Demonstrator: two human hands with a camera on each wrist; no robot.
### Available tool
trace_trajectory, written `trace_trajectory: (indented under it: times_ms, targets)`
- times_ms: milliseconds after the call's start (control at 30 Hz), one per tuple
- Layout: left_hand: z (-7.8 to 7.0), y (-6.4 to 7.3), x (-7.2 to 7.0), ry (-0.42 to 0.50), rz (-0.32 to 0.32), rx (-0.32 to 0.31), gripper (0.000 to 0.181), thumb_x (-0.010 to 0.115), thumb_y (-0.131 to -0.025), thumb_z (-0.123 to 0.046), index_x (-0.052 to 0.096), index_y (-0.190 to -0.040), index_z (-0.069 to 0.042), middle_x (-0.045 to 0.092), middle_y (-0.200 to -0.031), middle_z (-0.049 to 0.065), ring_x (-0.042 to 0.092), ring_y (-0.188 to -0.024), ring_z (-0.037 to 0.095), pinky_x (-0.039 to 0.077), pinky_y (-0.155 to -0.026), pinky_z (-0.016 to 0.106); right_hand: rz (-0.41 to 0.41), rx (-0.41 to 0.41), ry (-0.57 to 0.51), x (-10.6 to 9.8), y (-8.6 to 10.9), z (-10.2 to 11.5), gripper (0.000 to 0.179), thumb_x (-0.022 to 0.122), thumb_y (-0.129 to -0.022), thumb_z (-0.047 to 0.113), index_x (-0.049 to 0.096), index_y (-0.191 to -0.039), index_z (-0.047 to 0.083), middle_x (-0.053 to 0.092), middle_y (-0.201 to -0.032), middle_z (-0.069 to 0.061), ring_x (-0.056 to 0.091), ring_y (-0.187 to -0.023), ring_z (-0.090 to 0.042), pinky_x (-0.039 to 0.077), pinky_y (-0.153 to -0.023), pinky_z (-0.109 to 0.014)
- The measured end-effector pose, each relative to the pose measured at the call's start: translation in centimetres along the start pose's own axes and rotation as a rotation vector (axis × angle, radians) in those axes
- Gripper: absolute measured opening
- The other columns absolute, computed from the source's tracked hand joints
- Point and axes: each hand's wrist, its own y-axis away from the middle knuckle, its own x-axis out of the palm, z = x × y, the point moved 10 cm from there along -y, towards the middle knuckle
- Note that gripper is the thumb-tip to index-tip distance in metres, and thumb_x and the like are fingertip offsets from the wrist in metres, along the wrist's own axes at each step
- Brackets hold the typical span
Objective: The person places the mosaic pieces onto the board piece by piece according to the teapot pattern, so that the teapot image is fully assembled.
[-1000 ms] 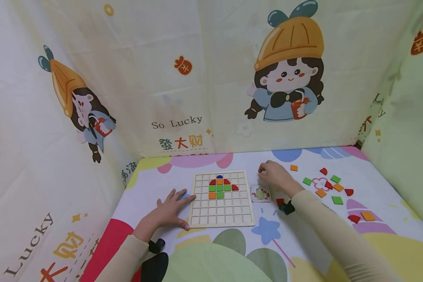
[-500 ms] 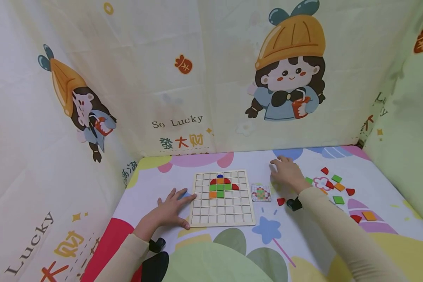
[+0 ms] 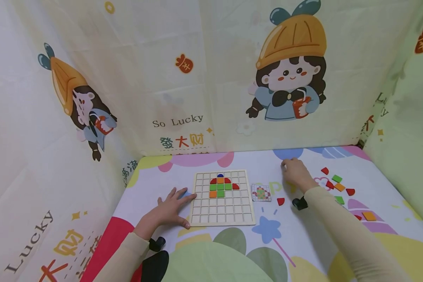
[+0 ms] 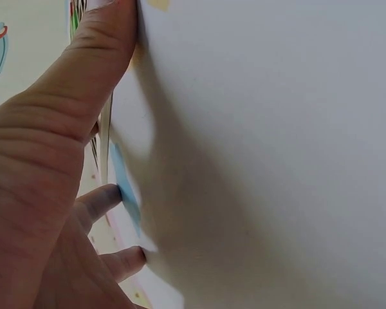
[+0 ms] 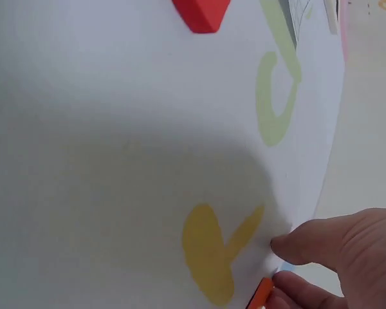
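Note:
My left hand [image 3: 172,207] rests with spread fingers at the left edge of a square wooden grid board [image 3: 204,211]. In the left wrist view the thumb [image 4: 83,71] lies along the board's edge. Blue, red, orange and green tiles [image 3: 220,187] form a shape in the board's upper middle. My right hand [image 3: 296,172] is over the table, right of a small pattern card [image 3: 261,193]. Its fingertips are at an orange tile [image 5: 260,294], which the hand hides in the head view. The thumb stands apart from that tile in the right wrist view.
A lone red quarter-round tile [image 3: 281,201] lies below the card's right side. Several loose red, green and orange tiles [image 3: 339,187] are scattered at the right, partly behind the right sleeve. A patterned cloth covers the table [image 3: 232,254], with printed curtains around it.
My right hand has moved right, from beside the card to the orange tile, its fingers spreading on the way. The left hand and the tiles on the board stay as they were.

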Motion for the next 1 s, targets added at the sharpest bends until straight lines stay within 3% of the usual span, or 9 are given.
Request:
trace_trajectory:
  times_ms: [233,433,733,1000]
  targets:
    - [0.0,0.0,0.1,0.001,-0.008,0.003,0.109,0.089,-0.063,-0.065,0.040,-0.157,-0.043,0.022,-0.172,0.006,0.009,-0.157,0.051,0.013,-0.102,0.092,0.036,0.040,-0.026,-0.5,0.7,-0.1,0.037,0.060,-0.095,0.004,0.059,-0.129,-0.009,0.056,-0.123,-0.032,0.053,-0.106,-0.043,0.049,-0.102,-0.060]
    - [0.1,0.0,0.0,0.010,-0.003,0.000,0.108,0.089,-0.063,-0.064,0.040,-0.157,-0.043,0.022,-0.172,0.006,0.008,-0.157,0.051,0.012,-0.102,0.092,0.045,0.048,0.024,-0.5,0.7,-0.7,0.034,0.061,-0.096,0.008,0.062,-0.127,-0.007,0.058,-0.121,-0.031,0.055,-0.105,-0.044,0.051,-0.099,-0.061]
    - [-0.2,0.1,0.0,0.008,-0.004,-0.005,0.107,0.090,-0.064,-0.063,0.041,-0.157,-0.044,0.023,-0.172,0.006,0.009,-0.157,0.050,0.012,-0.103,0.092,0.082,0.073,-0.003,-0.4,0.7,-1.6,0.038,0.062,-0.095,0.009,0.060,-0.129,-0.006,0.057,-0.122,-0.031,0.055,-0.104,-0.043,0.051,-0.098,-0.061]
    - [0.0,0.0,0.1,-0.001,-0.004,0.001,0.107,0.089,-0.064,-0.064,0.040,-0.157,-0.045,0.022,-0.172,0.005,0.008,-0.157,0.050,0.012,-0.103,0.092,0.080,0.054,0.063,-1.1,1.0,-2.4,0.033,0.067,-0.090,0.012,0.064,-0.120,-0.002,0.059,-0.110,-0.026,0.056,-0.095,-0.040,0.054,-0.078,-0.052]
